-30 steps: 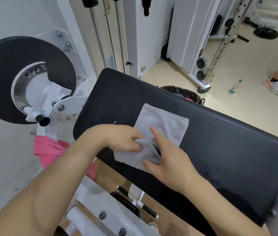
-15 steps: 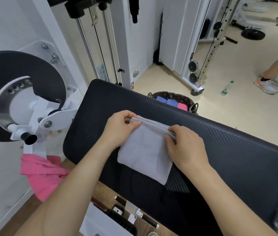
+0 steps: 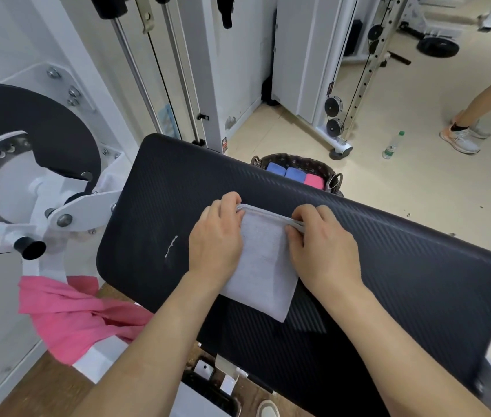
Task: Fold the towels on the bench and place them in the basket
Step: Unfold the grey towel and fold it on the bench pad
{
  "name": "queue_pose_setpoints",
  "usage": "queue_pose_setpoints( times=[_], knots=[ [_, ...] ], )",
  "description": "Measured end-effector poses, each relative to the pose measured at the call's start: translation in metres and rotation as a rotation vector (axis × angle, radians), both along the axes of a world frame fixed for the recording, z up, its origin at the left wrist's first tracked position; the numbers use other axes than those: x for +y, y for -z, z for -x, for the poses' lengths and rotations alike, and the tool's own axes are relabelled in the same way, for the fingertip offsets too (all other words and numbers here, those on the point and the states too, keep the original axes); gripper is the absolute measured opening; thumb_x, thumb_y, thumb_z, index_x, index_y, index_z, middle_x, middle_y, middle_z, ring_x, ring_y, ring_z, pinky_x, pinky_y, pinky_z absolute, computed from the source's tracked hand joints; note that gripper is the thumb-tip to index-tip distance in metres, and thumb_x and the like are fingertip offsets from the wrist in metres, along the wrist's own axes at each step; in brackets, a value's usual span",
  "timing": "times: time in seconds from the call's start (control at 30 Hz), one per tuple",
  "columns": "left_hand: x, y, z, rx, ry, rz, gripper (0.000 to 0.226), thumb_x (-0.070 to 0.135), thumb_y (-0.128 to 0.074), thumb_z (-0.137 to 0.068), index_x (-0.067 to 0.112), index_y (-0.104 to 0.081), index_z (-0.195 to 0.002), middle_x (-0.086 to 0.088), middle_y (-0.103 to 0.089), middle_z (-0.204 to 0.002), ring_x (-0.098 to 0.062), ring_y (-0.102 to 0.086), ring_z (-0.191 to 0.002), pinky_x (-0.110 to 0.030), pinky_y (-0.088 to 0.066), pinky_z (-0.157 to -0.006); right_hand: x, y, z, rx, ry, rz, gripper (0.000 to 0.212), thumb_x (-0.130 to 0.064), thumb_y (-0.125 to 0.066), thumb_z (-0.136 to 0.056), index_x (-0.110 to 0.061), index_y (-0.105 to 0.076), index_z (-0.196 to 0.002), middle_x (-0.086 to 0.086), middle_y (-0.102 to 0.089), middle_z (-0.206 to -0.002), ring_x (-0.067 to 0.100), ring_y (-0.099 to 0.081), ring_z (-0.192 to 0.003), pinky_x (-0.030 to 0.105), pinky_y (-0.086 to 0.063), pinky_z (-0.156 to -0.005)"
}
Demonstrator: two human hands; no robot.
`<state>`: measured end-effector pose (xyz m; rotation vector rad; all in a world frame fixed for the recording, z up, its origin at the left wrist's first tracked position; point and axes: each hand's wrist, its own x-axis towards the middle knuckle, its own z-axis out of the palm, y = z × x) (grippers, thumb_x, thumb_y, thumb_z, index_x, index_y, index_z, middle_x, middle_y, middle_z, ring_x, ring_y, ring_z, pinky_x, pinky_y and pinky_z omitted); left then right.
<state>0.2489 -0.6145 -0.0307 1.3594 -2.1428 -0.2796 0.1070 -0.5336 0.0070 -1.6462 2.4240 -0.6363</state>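
Two hands are showing: the left hand [image 3: 218, 239] and the right hand [image 3: 322, 245]. One grey towel [image 3: 263, 266] is lying on one black bench [image 3: 403, 266]. One pink towel [image 3: 75, 311] is hanging by the white machine. One basket [image 3: 295, 161] is sitting behind the bench. Three folded towels are sitting in it: two blue towels [image 3: 275, 170] [image 3: 296, 174] and one more pink one [image 3: 314, 180]. One bottle [image 3: 392, 145] is standing on the floor. One weight plate [image 3: 437, 47] is lying far back.
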Motion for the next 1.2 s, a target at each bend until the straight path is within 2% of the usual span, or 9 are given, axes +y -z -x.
queue_pose_setpoints(
  times=[0.17, 0.33, 0.43, 0.57, 0.7, 0.8, 1.03, 1.1, 1.2],
  knots=[
    [0.001, 0.0, 0.002, -0.054, -0.009, 0.045, 0.018, 0.02, -0.047, -0.1, 0.014, -0.053, -0.116, -0.005, -0.055, -0.091, -0.024, -0.052, -0.076, -0.042, -0.046, -0.06, 0.007, -0.007, 0.003, -0.03, -0.085, 0.262, 0.028, -0.017, -0.063, -0.084, -0.019, -0.062, -0.111, -0.003, -0.056, -0.1, 0.015, -0.055, -0.078, 0.025, -0.04, -0.059],
    [0.002, -0.008, 0.002, -0.152, -0.021, -0.003, 0.018, 0.025, -0.043, -0.1, 0.016, -0.055, -0.11, -0.005, -0.051, -0.092, -0.025, -0.05, -0.08, -0.042, -0.044, -0.061, 0.007, -0.003, -0.009, -1.063, -0.081, -0.023, 0.024, -0.024, -0.059, -0.093, -0.026, -0.061, -0.118, -0.002, -0.073, -0.092, 0.012, -0.07, -0.082, 0.031, -0.056, -0.077],
    [0.004, -0.018, -0.002, -0.204, -0.087, 0.037, 0.015, 0.027, -0.048, -0.098, 0.019, -0.057, -0.107, -0.004, -0.053, -0.103, -0.026, -0.05, -0.095, -0.039, -0.045, -0.07, 0.001, -0.005, 0.004, -1.325, 0.051, 0.005, 0.019, -0.023, -0.049, -0.099, -0.02, -0.062, -0.112, 0.006, -0.075, -0.092, 0.024, -0.073, -0.08, 0.032, -0.057, -0.064],
    [0.033, -0.007, -0.011, -0.175, 0.112, 0.349, 0.019, 0.021, -0.061, -0.091, 0.014, -0.067, -0.108, -0.013, -0.059, -0.124, -0.03, -0.052, -0.111, -0.043, -0.049, -0.082, -0.002, -0.006, 0.013, -1.425, 0.078, -0.038, 0.018, -0.021, -0.047, -0.099, -0.016, -0.06, -0.11, 0.01, -0.075, -0.094, 0.029, -0.073, -0.08, 0.031, -0.057, -0.061],
    [0.051, 0.024, -0.023, -0.332, 0.263, -0.01, 0.073, 0.062, -0.036, -0.095, 0.022, -0.019, -0.154, -0.011, -0.01, -0.162, -0.024, -0.006, -0.15, -0.043, -0.014, -0.12, 0.002, -0.009, 0.011, -1.387, 0.052, 0.015, 0.018, -0.014, -0.051, -0.096, -0.015, -0.061, -0.11, 0.008, -0.075, -0.095, 0.028, -0.073, -0.082, 0.028, -0.058, -0.063],
    [0.044, 0.032, -0.022, -0.404, 0.234, -0.038, 0.083, 0.073, -0.023, -0.091, 0.027, 0.003, -0.155, -0.006, 0.009, -0.163, -0.02, 0.011, -0.149, -0.045, -0.002, -0.12, 0.018, -0.008, 0.004, -1.287, -0.037, 0.108, 0.019, -0.012, -0.059, -0.092, -0.021, -0.066, -0.108, 0.003, -0.074, -0.099, 0.024, -0.072, -0.086, 0.029, -0.059, -0.066],
    [0.04, 0.028, -0.024, -0.378, 0.283, -0.114, 0.083, 0.075, -0.019, -0.087, 0.035, 0.016, -0.151, 0.002, 0.021, -0.161, -0.015, 0.021, -0.147, -0.05, 0.001, -0.119, 0.025, 0.011, -0.006, -1.527, 0.069, 0.006, 0.027, -0.014, -0.058, -0.094, -0.02, -0.063, -0.12, 0.004, -0.073, -0.107, 0.025, -0.071, -0.095, 0.038, -0.06, -0.079],
    [0.043, 0.02, -0.028, -0.323, 0.314, -0.125, 0.082, 0.07, -0.03, -0.088, 0.033, 0.001, -0.154, -0.001, 0.011, -0.163, -0.017, 0.014, -0.148, -0.05, 0.002, -0.119, 0.021, 0.011, -0.005, -1.517, 0.08, -0.002, 0.026, -0.013, -0.059, -0.093, -0.019, -0.063, -0.118, 0.004, -0.074, -0.105, 0.026, -0.072, -0.093, 0.039, -0.061, -0.076],
    [0.058, 0.019, -0.048, -0.171, 0.386, 0.042, 0.052, 0.045, -0.058, -0.087, 0.023, -0.051, -0.133, -0.007, -0.039, -0.147, -0.025, -0.033, -0.138, -0.052, -0.027, -0.114, 0.02, 0.014, -0.002, -1.529, 0.081, -0.036, 0.025, -0.012, -0.056, -0.094, -0.02, -0.064, -0.117, 0.003, -0.074, -0.105, 0.026, -0.072, -0.093, 0.037, -0.06, -0.074]
  ],
)
